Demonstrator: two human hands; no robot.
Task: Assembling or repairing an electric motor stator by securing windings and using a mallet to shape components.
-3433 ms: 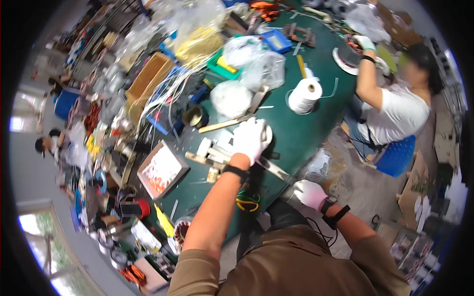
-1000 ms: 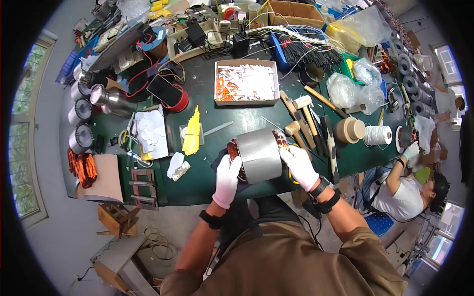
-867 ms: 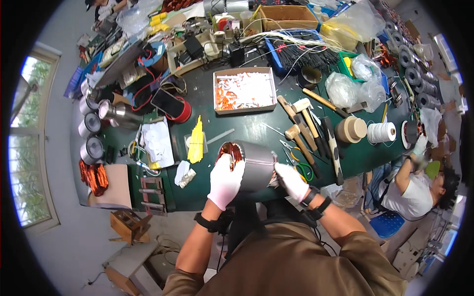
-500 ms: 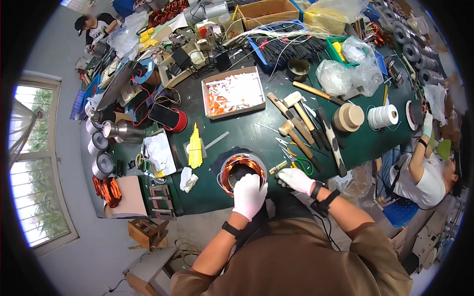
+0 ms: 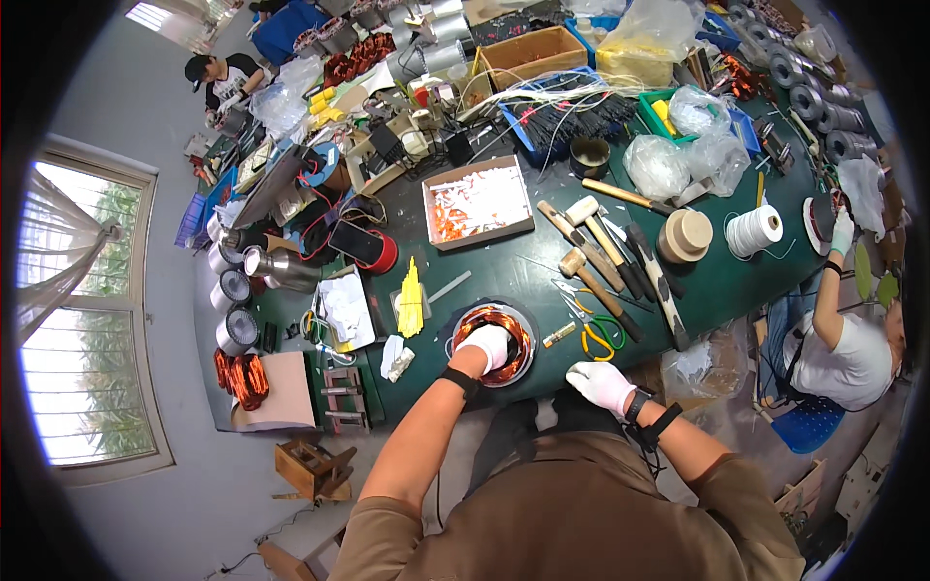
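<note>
A round grey motor stator with copper windings (image 5: 515,329) stands on end at the near edge of the green table (image 5: 504,266). My left hand (image 5: 486,345), in a white glove, rests on top of its open centre, fingers curled into the bore. My right hand (image 5: 601,384), also gloved, lies at the table's near edge to the right of the stator, holding nothing that I can see. Yellow-handled pliers (image 5: 599,339) lie just beyond the right hand.
Wooden mallets (image 5: 593,281), a tape roll (image 5: 684,235), a white string spool (image 5: 755,230) and a cardboard tray of paper slips (image 5: 478,201) lie farther back. Yellow strips (image 5: 412,298) lie left of the stator. A seated person (image 5: 845,329) works at the right; another person (image 5: 225,82) is far left.
The stator, earlier held tilted in both hands, now stands on end on the table. My right hand has come off it and my left hand rests on its top.
</note>
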